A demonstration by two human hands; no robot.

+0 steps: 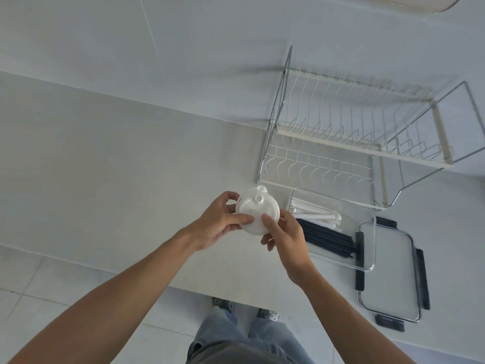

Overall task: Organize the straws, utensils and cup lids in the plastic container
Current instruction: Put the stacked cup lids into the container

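Note:
Both my hands hold a stack of white cup lids point(256, 208) above the counter, just left of the clear plastic container point(366, 266). My left hand point(219, 223) grips the stack's left edge, thumb on top. My right hand point(284, 236) pinches its right edge. Inside the container lie white utensils point(319, 212) at the far side and a bundle of black straws point(328, 240) nearer to me. How many lids are in the stack I cannot tell.
The container's clear lid with black clips point(393, 271) lies flat to its right. A wire dish rack point(354, 137) stands behind, against the wall. The pale counter point(118, 166) stretches left; its front edge runs just under my forearms.

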